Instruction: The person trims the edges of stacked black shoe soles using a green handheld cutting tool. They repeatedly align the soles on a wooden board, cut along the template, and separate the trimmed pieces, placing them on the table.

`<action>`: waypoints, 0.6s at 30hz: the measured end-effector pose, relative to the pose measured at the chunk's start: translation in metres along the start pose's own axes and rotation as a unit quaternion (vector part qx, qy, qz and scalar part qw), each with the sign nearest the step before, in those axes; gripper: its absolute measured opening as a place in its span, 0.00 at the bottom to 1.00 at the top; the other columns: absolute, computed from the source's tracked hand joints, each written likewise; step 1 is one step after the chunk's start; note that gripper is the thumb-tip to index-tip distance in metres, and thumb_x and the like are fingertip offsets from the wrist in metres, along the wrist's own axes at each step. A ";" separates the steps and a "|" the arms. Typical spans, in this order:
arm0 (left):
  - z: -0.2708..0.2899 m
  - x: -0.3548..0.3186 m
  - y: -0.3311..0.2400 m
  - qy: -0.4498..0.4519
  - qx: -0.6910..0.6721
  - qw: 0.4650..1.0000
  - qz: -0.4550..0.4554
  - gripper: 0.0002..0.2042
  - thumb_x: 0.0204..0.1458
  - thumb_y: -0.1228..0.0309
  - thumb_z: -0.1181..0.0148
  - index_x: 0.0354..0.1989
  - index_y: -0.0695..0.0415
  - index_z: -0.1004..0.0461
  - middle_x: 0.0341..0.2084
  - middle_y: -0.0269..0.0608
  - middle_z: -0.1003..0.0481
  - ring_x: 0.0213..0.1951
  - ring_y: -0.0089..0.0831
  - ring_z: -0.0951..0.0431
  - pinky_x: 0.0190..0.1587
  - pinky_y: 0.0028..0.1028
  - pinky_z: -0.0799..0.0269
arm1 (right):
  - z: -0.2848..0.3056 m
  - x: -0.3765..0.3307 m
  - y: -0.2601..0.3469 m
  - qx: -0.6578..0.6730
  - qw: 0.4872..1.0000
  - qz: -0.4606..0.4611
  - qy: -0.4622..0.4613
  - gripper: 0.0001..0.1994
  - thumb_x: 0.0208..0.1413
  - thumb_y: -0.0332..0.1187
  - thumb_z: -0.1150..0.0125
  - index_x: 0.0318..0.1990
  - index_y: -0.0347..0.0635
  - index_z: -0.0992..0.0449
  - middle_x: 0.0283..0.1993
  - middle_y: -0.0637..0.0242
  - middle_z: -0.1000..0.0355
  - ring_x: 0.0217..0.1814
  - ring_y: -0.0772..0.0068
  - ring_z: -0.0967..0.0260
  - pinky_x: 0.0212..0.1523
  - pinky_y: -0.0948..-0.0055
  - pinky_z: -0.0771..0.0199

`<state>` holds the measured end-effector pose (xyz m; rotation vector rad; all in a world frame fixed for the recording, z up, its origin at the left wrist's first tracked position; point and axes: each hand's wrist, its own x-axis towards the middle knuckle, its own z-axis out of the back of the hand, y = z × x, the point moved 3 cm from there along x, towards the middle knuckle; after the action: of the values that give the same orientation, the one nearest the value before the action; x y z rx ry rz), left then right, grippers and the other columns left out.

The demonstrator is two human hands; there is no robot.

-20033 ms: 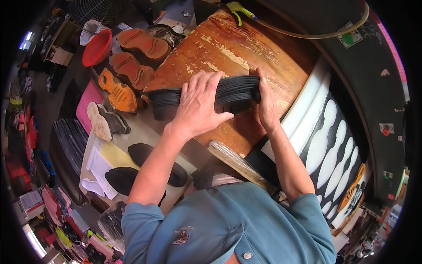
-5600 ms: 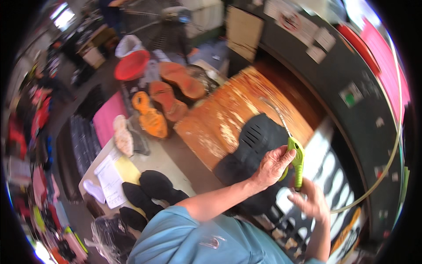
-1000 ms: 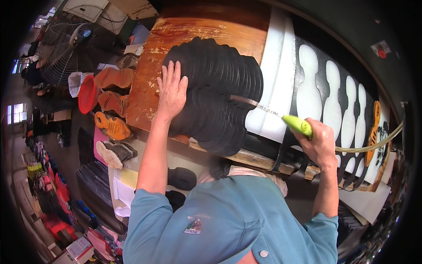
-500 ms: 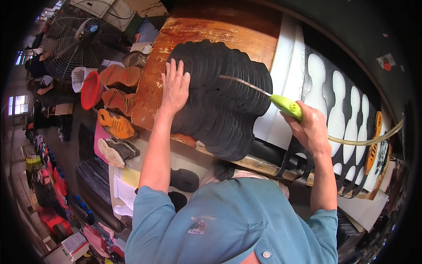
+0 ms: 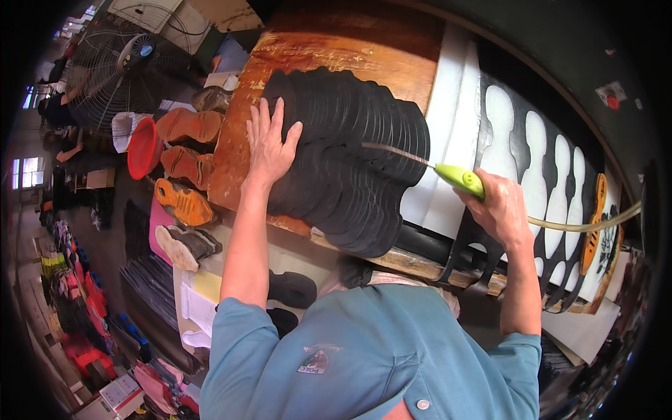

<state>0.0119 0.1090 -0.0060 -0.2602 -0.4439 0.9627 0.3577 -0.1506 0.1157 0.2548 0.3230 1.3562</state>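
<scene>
A fanned-out spread of several black rubber shoe soles (image 5: 350, 154) lies overlapping on a worn wooden board (image 5: 329, 49). My left hand (image 5: 269, 143) presses flat on the left end of the spread, fingers apart. My right hand (image 5: 500, 206) grips a green-handled tool (image 5: 458, 178) with a thin metal nozzle (image 5: 395, 152) that reaches over the soles from the right. A beige hose (image 5: 581, 225) runs from the tool off to the right.
To the right lies a black and white sheet with sole-shaped cutouts (image 5: 532, 161). Orange and brown soles (image 5: 183, 164) and a red bowl (image 5: 143, 150) sit left of the board. A large fan (image 5: 115, 66) stands at upper left. Papers and dark soles (image 5: 290, 287) lie below.
Over twenty seconds the stack of soles was laid down and fanned out, and my right hand took up the green tool. In the last second the nozzle moved up across the soles.
</scene>
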 end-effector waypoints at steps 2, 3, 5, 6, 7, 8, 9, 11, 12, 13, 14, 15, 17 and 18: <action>0.001 0.002 -0.001 -0.001 -0.013 1.000 0.001 0.35 0.71 0.46 0.50 0.81 0.51 0.45 0.79 0.68 0.52 0.79 0.71 0.57 0.79 0.62 0.63 | 0.007 -0.013 -0.012 0.057 0.996 -0.057 -0.031 0.11 0.59 0.35 0.27 0.39 0.37 0.21 0.31 0.46 0.22 0.35 0.39 0.22 0.37 0.50 0.24; 0.002 0.002 -0.001 -0.002 -0.020 1.000 0.004 0.35 0.71 0.46 0.50 0.81 0.50 0.45 0.79 0.68 0.52 0.79 0.71 0.57 0.79 0.62 0.63 | 0.008 -0.018 -0.019 0.089 0.991 -0.096 -0.035 0.11 0.58 0.35 0.27 0.39 0.38 0.21 0.31 0.46 0.22 0.34 0.39 0.22 0.37 0.50 0.24; 0.001 0.002 -0.004 0.006 -0.014 1.000 0.001 0.36 0.71 0.45 0.50 0.82 0.50 0.46 0.79 0.68 0.52 0.80 0.70 0.57 0.79 0.63 0.64 | 0.010 -0.026 -0.020 0.036 0.998 -0.034 -0.036 0.12 0.58 0.34 0.25 0.39 0.36 0.20 0.30 0.47 0.22 0.33 0.40 0.22 0.35 0.53 0.24; 0.001 0.002 -0.006 0.015 -0.008 1.000 -0.001 0.36 0.71 0.45 0.50 0.82 0.49 0.46 0.79 0.68 0.51 0.80 0.70 0.57 0.79 0.63 0.64 | 0.010 -0.030 -0.019 0.020 1.000 0.010 -0.022 0.12 0.59 0.34 0.25 0.40 0.35 0.19 0.29 0.47 0.22 0.30 0.42 0.23 0.32 0.58 0.24; 0.000 0.004 -0.006 0.032 0.000 0.999 0.006 0.36 0.71 0.44 0.50 0.82 0.49 0.46 0.79 0.67 0.52 0.80 0.69 0.56 0.79 0.63 0.64 | 0.009 -0.033 -0.020 -0.016 0.999 0.028 0.006 0.12 0.59 0.35 0.25 0.39 0.35 0.19 0.28 0.48 0.22 0.29 0.44 0.23 0.32 0.58 0.25; 0.000 0.004 -0.008 0.029 -0.009 1.000 -0.001 0.36 0.71 0.44 0.50 0.82 0.49 0.46 0.79 0.67 0.52 0.80 0.68 0.56 0.79 0.63 0.65 | 0.011 -0.035 -0.024 0.007 1.000 0.000 -0.025 0.12 0.59 0.34 0.25 0.39 0.35 0.20 0.28 0.48 0.22 0.28 0.45 0.23 0.32 0.57 0.24; 0.001 0.003 -0.010 0.025 -0.022 0.999 -0.005 0.36 0.71 0.44 0.50 0.82 0.49 0.46 0.79 0.67 0.52 0.80 0.68 0.56 0.79 0.63 0.65 | 0.013 -0.037 -0.028 0.029 0.998 -0.027 -0.054 0.12 0.58 0.34 0.25 0.38 0.35 0.20 0.28 0.49 0.22 0.28 0.46 0.23 0.32 0.56 0.24; 0.002 0.002 -0.012 0.018 -0.054 0.998 -0.013 0.36 0.71 0.44 0.50 0.82 0.48 0.46 0.79 0.67 0.51 0.80 0.68 0.56 0.79 0.62 0.65 | 0.017 -0.041 -0.035 0.061 0.993 -0.046 -0.088 0.12 0.57 0.33 0.24 0.38 0.35 0.20 0.27 0.49 0.23 0.27 0.48 0.23 0.32 0.56 0.24; 0.002 0.002 -0.013 0.031 -0.037 0.999 -0.006 0.36 0.71 0.44 0.50 0.82 0.48 0.46 0.79 0.67 0.51 0.80 0.68 0.56 0.79 0.62 0.65 | 0.016 -0.043 -0.037 0.032 0.997 -0.033 -0.061 0.12 0.57 0.33 0.25 0.38 0.34 0.20 0.27 0.49 0.23 0.27 0.47 0.23 0.32 0.56 0.25; 0.001 0.001 -0.014 0.038 -0.024 0.999 -0.005 0.36 0.71 0.44 0.50 0.82 0.49 0.45 0.79 0.66 0.51 0.80 0.68 0.56 0.79 0.62 0.65 | 0.016 -0.046 -0.038 0.012 0.999 -0.014 -0.044 0.11 0.58 0.33 0.25 0.39 0.34 0.20 0.27 0.49 0.23 0.27 0.47 0.24 0.32 0.57 0.25; 0.000 0.001 -0.015 0.044 -0.014 0.999 -0.005 0.36 0.71 0.44 0.50 0.81 0.49 0.45 0.79 0.66 0.51 0.80 0.68 0.56 0.79 0.62 0.65 | 0.016 -0.049 -0.040 -0.003 1.000 0.007 -0.028 0.11 0.58 0.33 0.25 0.39 0.34 0.20 0.27 0.49 0.23 0.27 0.46 0.24 0.32 0.58 0.25; 0.000 0.002 -0.016 0.037 -0.026 0.999 -0.007 0.36 0.71 0.44 0.50 0.81 0.49 0.45 0.79 0.66 0.51 0.80 0.68 0.56 0.79 0.62 0.65 | 0.019 -0.052 -0.045 0.015 0.998 -0.032 -0.060 0.11 0.58 0.33 0.25 0.38 0.34 0.21 0.28 0.49 0.23 0.28 0.44 0.24 0.32 0.57 0.25; 0.000 0.001 -0.018 0.018 -0.049 0.999 -0.010 0.36 0.70 0.44 0.49 0.81 0.49 0.44 0.79 0.66 0.51 0.80 0.68 0.56 0.79 0.62 0.64 | 0.024 -0.060 -0.053 0.036 0.993 -0.081 -0.083 0.11 0.58 0.33 0.26 0.37 0.35 0.22 0.29 0.48 0.23 0.29 0.42 0.24 0.31 0.56 0.26; -0.001 0.001 -0.018 0.024 -0.037 0.999 -0.007 0.36 0.70 0.44 0.49 0.81 0.49 0.43 0.79 0.66 0.50 0.80 0.68 0.56 0.79 0.62 0.64 | 0.026 -0.064 -0.056 0.028 0.991 -0.099 -0.084 0.11 0.58 0.33 0.26 0.36 0.35 0.22 0.29 0.48 0.23 0.30 0.42 0.25 0.31 0.56 0.26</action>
<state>0.0259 0.1001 0.0003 -0.3474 -0.4372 0.9261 0.4066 -0.2242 0.1251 0.3728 0.2385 1.1238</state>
